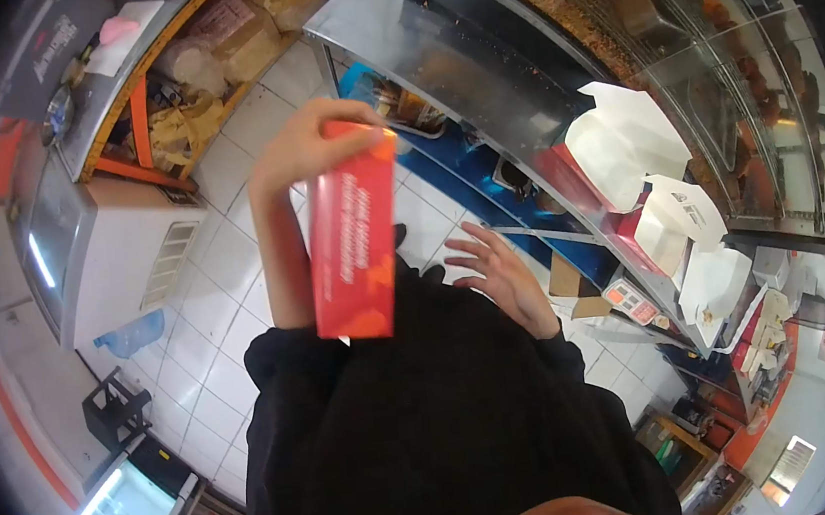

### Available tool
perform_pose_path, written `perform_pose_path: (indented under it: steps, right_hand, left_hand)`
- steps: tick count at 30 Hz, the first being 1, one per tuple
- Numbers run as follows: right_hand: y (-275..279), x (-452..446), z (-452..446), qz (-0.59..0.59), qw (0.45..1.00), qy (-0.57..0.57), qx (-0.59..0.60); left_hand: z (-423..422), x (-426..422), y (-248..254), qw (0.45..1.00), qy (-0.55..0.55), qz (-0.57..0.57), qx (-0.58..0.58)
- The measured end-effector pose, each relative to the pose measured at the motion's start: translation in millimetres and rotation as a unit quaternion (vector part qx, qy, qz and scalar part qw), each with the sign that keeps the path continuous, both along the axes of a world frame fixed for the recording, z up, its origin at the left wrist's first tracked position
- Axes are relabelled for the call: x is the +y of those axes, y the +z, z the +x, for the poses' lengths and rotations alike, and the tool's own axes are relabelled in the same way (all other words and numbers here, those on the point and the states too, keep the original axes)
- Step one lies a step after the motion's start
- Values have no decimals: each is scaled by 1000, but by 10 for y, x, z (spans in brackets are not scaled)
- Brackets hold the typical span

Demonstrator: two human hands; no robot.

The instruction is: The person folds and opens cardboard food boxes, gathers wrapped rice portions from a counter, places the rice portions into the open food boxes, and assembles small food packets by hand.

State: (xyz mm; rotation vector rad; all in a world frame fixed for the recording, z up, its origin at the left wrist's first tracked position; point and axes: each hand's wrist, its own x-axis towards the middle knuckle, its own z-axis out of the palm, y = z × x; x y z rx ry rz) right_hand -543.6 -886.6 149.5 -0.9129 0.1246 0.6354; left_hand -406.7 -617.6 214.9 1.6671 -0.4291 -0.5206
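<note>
My left hand [306, 148] is closed on the top end of a red cardboard box [356, 243] with white printing and orange patches. The box hangs upright in front of my black top, above the tiled floor. My right hand [503, 276] holds nothing; its fingers are spread, and it hovers near the edge of the metal counter. On that counter stand open takeaway boxes with white insides: a large one [627, 144], a smaller one [667, 236] beside it, and another white one [716, 294] further along.
A glass display case [728, 104] with fried food stands behind the metal counter [470, 40]. Blue shelves [435, 185] lie below it. To the left are a white chest freezer [129, 242], a clear plastic bottle [129, 335] on the floor and a black stool [114, 404].
</note>
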Motion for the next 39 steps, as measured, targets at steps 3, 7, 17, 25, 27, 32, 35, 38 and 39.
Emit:
perform_pose_path:
  steps: [3, 7, 17, 25, 27, 32, 35, 38, 39]
  right_hand:
    - [346, 178, 75, 25, 991, 17, -127]
    - [562, 216, 202, 9, 997, -75, -28]
    - [973, 566, 530, -156, 919, -86, -350]
    - [1810, 375, 998, -477, 483, -285, -677]
    - [1935, 314, 1261, -449, 581, -194, -650]
    - [2220, 613, 1724, -160, 744, -71, -645]
    - [2978, 669, 1810, -412, 408, -256, -774]
    - [3771, 709, 1985, -330, 284, -355, -827]
    - [3991, 704, 1984, -305, 351, -335, -820]
  left_hand:
    - [-273, -638, 262, 977, -81, 90, -177]
    - [-370, -1069, 108, 962, -101, 98, -235]
    - [-909, -887, -19, 922, 297, -65, -241]
    - [-593, 175, 551, 738, 605, -243, -176]
    - [-531, 368, 932, 751, 572, -306, -124]
    - [166, 996, 1739, 825, 499, -212, -162]
    - [677, 1357, 2563, 863, 420, -190, -206]
    - [1477, 1629, 3407, 894, 315, -154, -279]
    - [1656, 1571, 3680, 900, 309, -126, -281]
